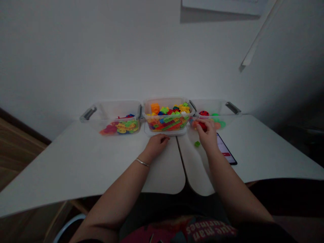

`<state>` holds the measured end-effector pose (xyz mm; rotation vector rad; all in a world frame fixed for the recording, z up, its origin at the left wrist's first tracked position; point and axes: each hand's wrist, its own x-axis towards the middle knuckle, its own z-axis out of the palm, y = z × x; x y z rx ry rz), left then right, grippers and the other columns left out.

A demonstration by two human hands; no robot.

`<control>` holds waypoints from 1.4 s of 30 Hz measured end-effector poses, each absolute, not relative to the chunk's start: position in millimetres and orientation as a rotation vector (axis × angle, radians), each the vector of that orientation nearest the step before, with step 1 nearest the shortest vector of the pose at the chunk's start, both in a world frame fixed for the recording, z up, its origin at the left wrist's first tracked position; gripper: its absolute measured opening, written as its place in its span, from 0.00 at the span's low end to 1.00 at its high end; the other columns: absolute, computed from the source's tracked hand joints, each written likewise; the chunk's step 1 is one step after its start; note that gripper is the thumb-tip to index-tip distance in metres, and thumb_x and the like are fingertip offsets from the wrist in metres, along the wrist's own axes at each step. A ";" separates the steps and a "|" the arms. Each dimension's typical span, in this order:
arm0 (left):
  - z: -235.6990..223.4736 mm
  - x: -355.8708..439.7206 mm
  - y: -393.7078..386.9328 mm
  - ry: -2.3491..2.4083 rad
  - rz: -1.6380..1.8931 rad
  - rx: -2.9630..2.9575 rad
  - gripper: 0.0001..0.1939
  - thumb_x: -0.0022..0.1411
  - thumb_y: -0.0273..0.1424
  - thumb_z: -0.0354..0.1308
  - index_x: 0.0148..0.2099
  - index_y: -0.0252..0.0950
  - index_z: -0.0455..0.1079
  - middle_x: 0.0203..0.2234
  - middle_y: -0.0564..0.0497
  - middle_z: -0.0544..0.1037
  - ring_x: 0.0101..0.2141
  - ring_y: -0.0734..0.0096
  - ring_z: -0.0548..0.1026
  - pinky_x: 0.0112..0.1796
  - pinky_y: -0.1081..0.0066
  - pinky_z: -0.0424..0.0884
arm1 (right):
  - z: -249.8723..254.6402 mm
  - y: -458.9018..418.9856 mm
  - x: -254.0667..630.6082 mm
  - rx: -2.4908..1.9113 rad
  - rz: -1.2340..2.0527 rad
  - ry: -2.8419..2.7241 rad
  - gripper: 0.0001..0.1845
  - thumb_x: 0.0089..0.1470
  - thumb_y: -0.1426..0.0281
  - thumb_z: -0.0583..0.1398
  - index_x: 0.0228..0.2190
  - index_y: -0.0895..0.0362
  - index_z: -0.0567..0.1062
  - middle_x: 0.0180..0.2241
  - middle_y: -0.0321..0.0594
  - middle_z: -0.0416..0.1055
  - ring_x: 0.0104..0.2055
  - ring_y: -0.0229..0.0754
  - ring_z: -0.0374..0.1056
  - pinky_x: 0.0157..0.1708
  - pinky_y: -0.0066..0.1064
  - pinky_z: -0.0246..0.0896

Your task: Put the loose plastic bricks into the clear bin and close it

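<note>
My right hand (208, 135) is closed at the front of the right clear bin, with a red toy piece (203, 126) between thumb and fingers; its exact shape is partly covered. On the table just below that hand lies a small green block (197, 144). My left hand (157, 143) rests in front of the middle clear bin (168, 116), fingers curled, and anything inside them is hidden. That middle bin is heaped with colourful building blocks (169, 123). Inside the right clear bin (215, 104) are a red ball-like toy (204, 113) and green and orange pieces.
A left clear bin (108, 109) contains red, yellow and green toy pieces (124, 127). Beside my right forearm lies a phone (227, 152) with its screen lit. Two white tabletops (101, 162) meet at a dark seam (181, 155). The bins stand against a wall.
</note>
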<state>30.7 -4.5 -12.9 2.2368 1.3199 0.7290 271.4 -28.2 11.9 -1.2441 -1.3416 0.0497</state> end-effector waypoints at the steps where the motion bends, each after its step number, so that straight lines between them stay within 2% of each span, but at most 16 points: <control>1: -13.2 30.4 -4.2 1.320 0.727 2.239 0.13 0.62 0.29 0.52 0.43 0.35 0.78 0.40 0.46 0.81 0.41 0.62 0.77 0.46 0.64 0.71 | 19.1 -24.9 271.1 -1.201 0.029 -1.344 0.13 0.56 0.65 0.55 0.39 0.54 0.78 0.39 0.45 0.70 0.45 0.45 0.66 0.49 0.43 0.63; 4: -13.6 29.8 -4.4 1.315 0.738 2.232 0.13 0.62 0.29 0.52 0.43 0.35 0.78 0.40 0.46 0.81 0.41 0.62 0.77 0.46 0.64 0.71 | 39.4 -13.0 265.7 -1.130 0.025 -1.361 0.14 0.57 0.67 0.54 0.43 0.54 0.75 0.42 0.45 0.71 0.47 0.45 0.67 0.49 0.43 0.64; 7: -14.4 29.2 -4.7 1.304 0.743 2.231 0.14 0.62 0.29 0.52 0.43 0.35 0.77 0.40 0.46 0.81 0.41 0.62 0.77 0.46 0.64 0.72 | 54.3 1.2 253.8 -1.087 0.029 -1.384 0.18 0.54 0.69 0.56 0.48 0.56 0.70 0.46 0.47 0.71 0.44 0.44 0.69 0.43 0.39 0.68; 9: -15.1 28.7 -4.4 1.296 0.741 2.241 0.14 0.62 0.29 0.52 0.43 0.35 0.77 0.40 0.46 0.81 0.41 0.62 0.77 0.46 0.64 0.72 | 60.1 11.9 244.7 -1.079 -0.045 -1.464 0.16 0.52 0.72 0.57 0.44 0.55 0.71 0.43 0.46 0.72 0.43 0.45 0.69 0.43 0.40 0.68; 11: -15.8 28.0 -3.6 1.291 0.745 2.249 0.14 0.62 0.29 0.52 0.43 0.35 0.77 0.40 0.46 0.81 0.41 0.62 0.77 0.46 0.64 0.72 | 62.3 22.1 236.4 -1.058 -0.117 -1.578 0.12 0.51 0.74 0.56 0.39 0.55 0.73 0.41 0.45 0.73 0.45 0.46 0.69 0.49 0.42 0.66; 14: -15.4 27.2 -3.0 1.302 0.755 2.235 0.13 0.62 0.29 0.52 0.43 0.36 0.77 0.40 0.46 0.81 0.41 0.63 0.77 0.46 0.65 0.72 | 60.6 31.5 227.0 -1.094 -0.153 -1.686 0.12 0.51 0.74 0.54 0.36 0.55 0.75 0.43 0.46 0.74 0.50 0.47 0.68 0.54 0.44 0.62; 20: -10.9 28.9 -5.4 1.306 0.756 2.233 0.13 0.62 0.29 0.52 0.43 0.35 0.78 0.39 0.46 0.81 0.40 0.63 0.78 0.45 0.65 0.72 | 56.7 21.0 218.2 -1.375 -0.228 -1.822 0.20 0.58 0.68 0.54 0.50 0.57 0.74 0.50 0.47 0.75 0.54 0.52 0.67 0.58 0.48 0.55; 24: -10.2 30.1 -6.1 1.278 0.759 2.246 0.13 0.62 0.28 0.52 0.42 0.36 0.77 0.39 0.47 0.82 0.40 0.64 0.78 0.46 0.66 0.72 | 56.3 14.3 220.5 -1.396 -0.275 -1.931 0.27 0.58 0.63 0.55 0.58 0.59 0.67 0.58 0.50 0.68 0.58 0.54 0.63 0.61 0.50 0.49; 28: -10.7 30.3 -5.5 1.289 0.755 2.232 0.13 0.61 0.27 0.52 0.44 0.35 0.77 0.40 0.46 0.82 0.40 0.63 0.78 0.46 0.65 0.72 | 52.0 14.2 227.0 -1.380 -0.266 -1.949 0.36 0.55 0.63 0.59 0.62 0.59 0.60 0.66 0.53 0.55 0.65 0.56 0.55 0.62 0.53 0.48; 33: -8.8 30.1 -6.9 1.299 0.747 2.211 0.15 0.62 0.27 0.52 0.46 0.34 0.76 0.40 0.46 0.82 0.39 0.64 0.78 0.45 0.66 0.72 | 44.6 6.9 238.5 -1.223 -0.182 -1.870 0.37 0.54 0.65 0.58 0.63 0.61 0.56 0.64 0.56 0.55 0.68 0.52 0.49 0.64 0.51 0.49; 35: -7.5 30.2 -7.9 1.310 0.739 2.211 0.14 0.62 0.28 0.52 0.46 0.35 0.76 0.40 0.47 0.82 0.39 0.64 0.78 0.44 0.66 0.72 | 43.1 -0.1 243.1 -1.155 -0.182 -1.828 0.36 0.54 0.66 0.57 0.62 0.61 0.56 0.63 0.56 0.57 0.67 0.52 0.50 0.64 0.51 0.49; 37: -6.7 30.3 -8.3 1.312 0.735 2.216 0.14 0.62 0.28 0.52 0.45 0.35 0.77 0.40 0.47 0.82 0.40 0.64 0.78 0.45 0.66 0.72 | 42.2 -8.7 247.0 -1.134 -0.164 -1.769 0.35 0.54 0.67 0.57 0.62 0.58 0.57 0.62 0.54 0.58 0.64 0.53 0.55 0.61 0.52 0.54; 40: -7.2 30.0 -7.5 1.317 0.728 2.226 0.14 0.62 0.28 0.52 0.45 0.36 0.77 0.40 0.47 0.82 0.41 0.63 0.78 0.46 0.65 0.72 | 39.6 -22.5 251.9 -1.162 -0.075 -1.666 0.34 0.53 0.67 0.58 0.61 0.53 0.59 0.59 0.52 0.60 0.54 0.50 0.66 0.52 0.49 0.66; 42: -8.7 29.6 -6.3 1.312 0.729 2.234 0.14 0.62 0.28 0.52 0.45 0.36 0.77 0.40 0.47 0.82 0.41 0.63 0.78 0.46 0.65 0.72 | 35.6 -30.7 255.2 -1.173 -0.016 -1.616 0.31 0.52 0.68 0.58 0.58 0.54 0.61 0.56 0.52 0.63 0.47 0.47 0.69 0.46 0.45 0.70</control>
